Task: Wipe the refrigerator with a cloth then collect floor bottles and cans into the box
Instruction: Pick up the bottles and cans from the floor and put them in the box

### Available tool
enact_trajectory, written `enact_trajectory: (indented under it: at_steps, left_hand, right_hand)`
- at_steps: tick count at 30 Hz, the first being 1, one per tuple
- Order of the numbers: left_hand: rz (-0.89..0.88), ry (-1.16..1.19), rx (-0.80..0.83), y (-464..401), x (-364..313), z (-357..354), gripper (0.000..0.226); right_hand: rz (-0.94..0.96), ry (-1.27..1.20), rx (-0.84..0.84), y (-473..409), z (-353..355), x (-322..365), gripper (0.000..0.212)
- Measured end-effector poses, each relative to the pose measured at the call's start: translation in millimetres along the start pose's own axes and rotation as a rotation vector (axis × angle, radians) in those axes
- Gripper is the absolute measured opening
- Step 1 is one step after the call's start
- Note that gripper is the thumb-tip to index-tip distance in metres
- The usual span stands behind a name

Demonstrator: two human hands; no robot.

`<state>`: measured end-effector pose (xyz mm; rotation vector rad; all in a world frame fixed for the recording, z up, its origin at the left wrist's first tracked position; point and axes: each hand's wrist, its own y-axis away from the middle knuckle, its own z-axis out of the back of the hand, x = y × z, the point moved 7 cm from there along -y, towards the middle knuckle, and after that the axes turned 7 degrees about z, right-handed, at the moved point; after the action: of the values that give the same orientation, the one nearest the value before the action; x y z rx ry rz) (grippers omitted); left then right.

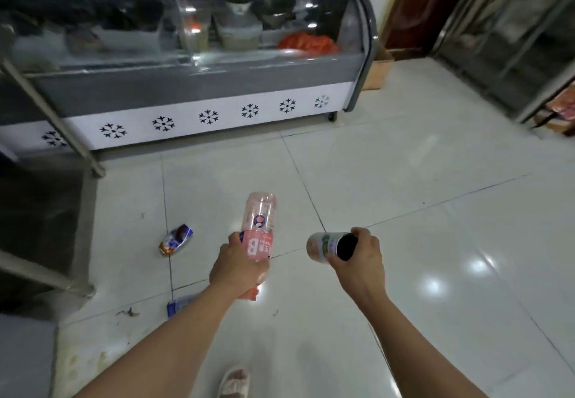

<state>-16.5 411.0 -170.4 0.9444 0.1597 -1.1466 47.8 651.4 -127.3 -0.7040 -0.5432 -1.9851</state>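
Observation:
My left hand (238,268) grips a clear pink plastic bottle (259,220) with a pink label, held above the tiled floor with its base pointing away from me. My right hand (362,256) holds a white and green can (323,246) sideways, its dark end facing me. A crushed blue, white and orange can (175,240) lies on the floor left of my left hand. A blue-labelled bottle (180,303) lies on the floor, partly hidden by my left forearm. The glass-fronted refrigerator (193,92) with a snowflake-patterned base stands across the top. A cardboard box (378,72) sits past its right end.
Metal table legs (53,117) slant across the left side in front of the refrigerator. A second glass cabinet (513,39) stands at the right with packages at its foot. My sandalled foot (235,382) shows at the bottom. Glossy white tiles cover the floor (435,211).

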Motion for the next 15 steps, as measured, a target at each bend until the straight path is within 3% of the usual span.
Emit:
enact_trajectory:
  at_steps: [15]
  left_hand:
    - [-0.297,-0.156,0.074,-101,-311,-9,0.069]
  right_hand:
    - [-0.051,-0.015,-0.251,-221,181,11,0.065]
